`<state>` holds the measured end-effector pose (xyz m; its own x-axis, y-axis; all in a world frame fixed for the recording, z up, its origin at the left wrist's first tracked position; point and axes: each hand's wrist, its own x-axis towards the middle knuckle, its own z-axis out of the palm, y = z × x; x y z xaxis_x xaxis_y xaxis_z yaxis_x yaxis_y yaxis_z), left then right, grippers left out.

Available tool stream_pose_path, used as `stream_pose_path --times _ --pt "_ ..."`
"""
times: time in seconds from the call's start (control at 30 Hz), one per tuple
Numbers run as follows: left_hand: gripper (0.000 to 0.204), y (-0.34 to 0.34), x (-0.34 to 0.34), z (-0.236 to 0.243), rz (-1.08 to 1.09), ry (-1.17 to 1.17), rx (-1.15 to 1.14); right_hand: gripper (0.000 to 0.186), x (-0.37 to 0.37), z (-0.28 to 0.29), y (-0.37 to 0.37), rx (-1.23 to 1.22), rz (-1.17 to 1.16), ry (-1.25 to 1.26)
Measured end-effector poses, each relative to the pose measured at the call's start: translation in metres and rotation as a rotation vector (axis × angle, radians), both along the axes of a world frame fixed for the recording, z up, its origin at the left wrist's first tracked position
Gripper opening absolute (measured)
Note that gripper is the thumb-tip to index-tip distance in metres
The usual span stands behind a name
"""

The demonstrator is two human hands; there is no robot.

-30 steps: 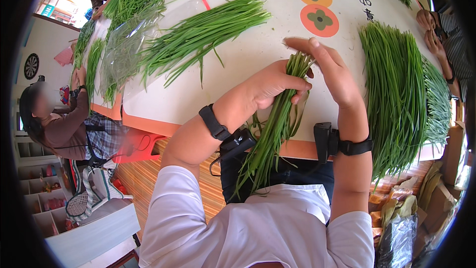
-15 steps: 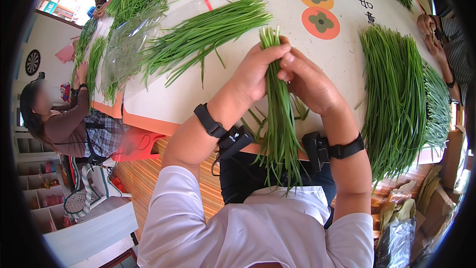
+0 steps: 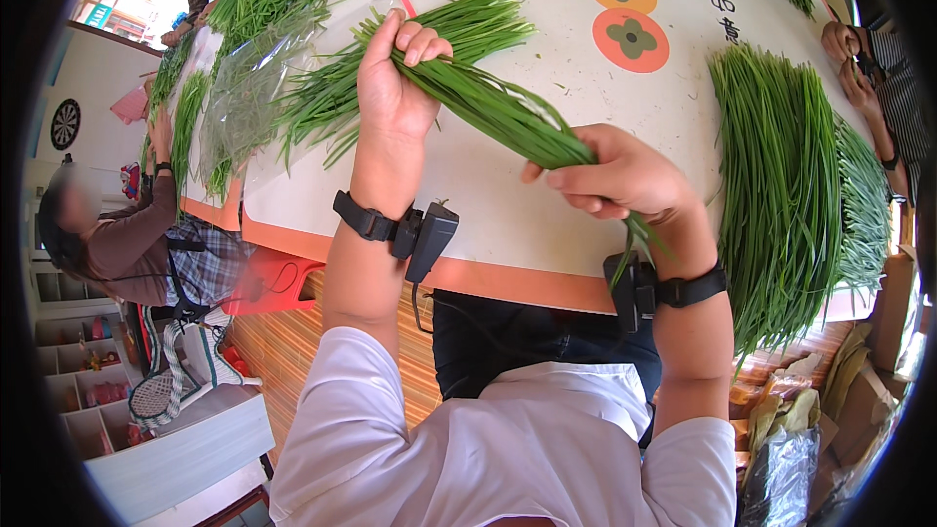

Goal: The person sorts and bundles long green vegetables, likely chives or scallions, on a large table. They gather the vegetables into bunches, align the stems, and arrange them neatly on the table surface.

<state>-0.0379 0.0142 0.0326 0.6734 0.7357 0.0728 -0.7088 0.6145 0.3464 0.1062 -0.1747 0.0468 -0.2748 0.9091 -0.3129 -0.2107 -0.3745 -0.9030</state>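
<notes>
A bundle of long, thin green stalks (image 3: 493, 109) is stretching aslant between both hands, above the white table (image 3: 508, 224) and in front of the wearer. Its blades are looking flat, narrow and slightly glossy, mid to dark green, and are running mostly side by side, with one or two bowing loose along the upper edge. The left hand (image 3: 398, 78) is curling its fingers closed around the upper end, while the right hand (image 3: 620, 176) is pinching the lower part between thumb and fingers. Below the right hand a few thin tips are hanging loose, partly crossing the black box (image 3: 625, 288) strapped at that wrist. The fingers are hiding the stalks inside each grip, and the left hand and forearm are covering part of a green pile (image 3: 478, 24) lying behind. Since that pile is showing the same green, where the bundle's upper end is stopping is hard to make out. A clear plastic bag (image 3: 256, 88) is blurring the stalks around it, and the dark rim is cutting off a person in stripes (image 3: 900, 88) at the right.
</notes>
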Motion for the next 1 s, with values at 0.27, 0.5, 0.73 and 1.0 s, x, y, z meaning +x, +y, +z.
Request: stream_pose_path --times 0.27,0.5,0.73,1.0 --pt "0.011 0.002 0.005 -0.010 0.049 0.075 -0.003 0.032 0.060 -0.016 -0.017 0.741 -0.252 1.106" --pt "0.009 -0.018 0.008 -0.005 -0.148 0.085 -0.047 0.042 0.059 -0.008 -0.016 0.580 -0.778 0.831" --pt "0.014 -0.066 0.021 -0.005 -0.513 0.373 0.151 0.056 -0.014 -0.014 0.006 0.265 -0.412 0.119" --pt "0.017 -0.072 0.023 -0.003 -0.196 0.531 0.436 0.069 -0.030 -0.018 0.011 0.085 -0.293 0.338"
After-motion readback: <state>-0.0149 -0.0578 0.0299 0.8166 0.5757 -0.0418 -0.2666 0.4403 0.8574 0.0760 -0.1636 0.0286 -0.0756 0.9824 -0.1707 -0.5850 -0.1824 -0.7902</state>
